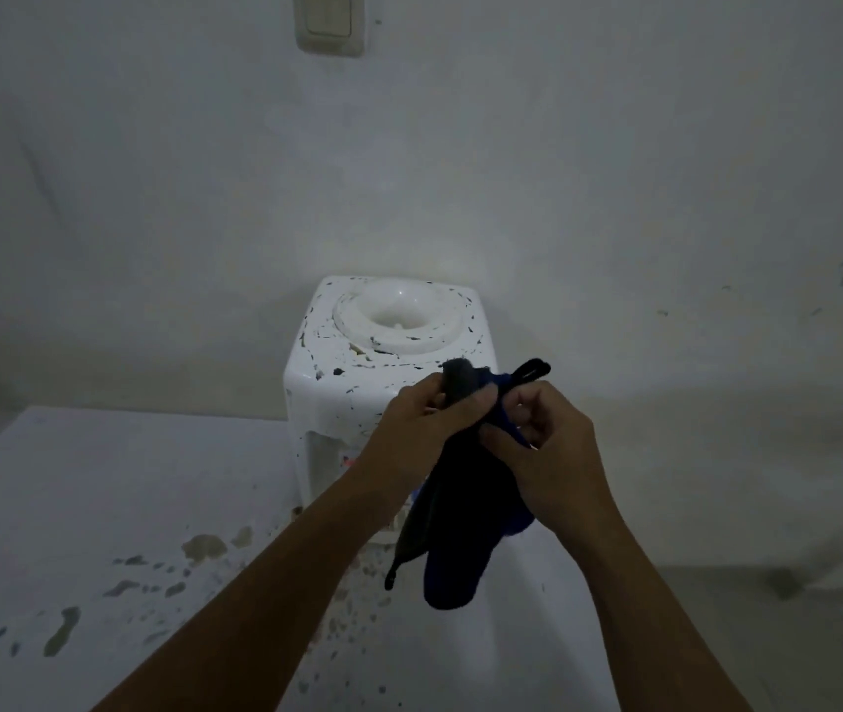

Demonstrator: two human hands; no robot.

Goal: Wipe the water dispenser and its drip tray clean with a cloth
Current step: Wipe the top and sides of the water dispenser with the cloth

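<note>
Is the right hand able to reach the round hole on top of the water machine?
Probably yes. The right hand is just in front of the dispenser, and nothing covers its top opening. But both hands grip the cloth, which comes along.

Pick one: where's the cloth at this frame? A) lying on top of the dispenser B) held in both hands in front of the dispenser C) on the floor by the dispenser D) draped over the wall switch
B: the left hand and right hand both grip the dark cloth, which hangs down in front of the white water dispenser without wiping it yet.
</note>
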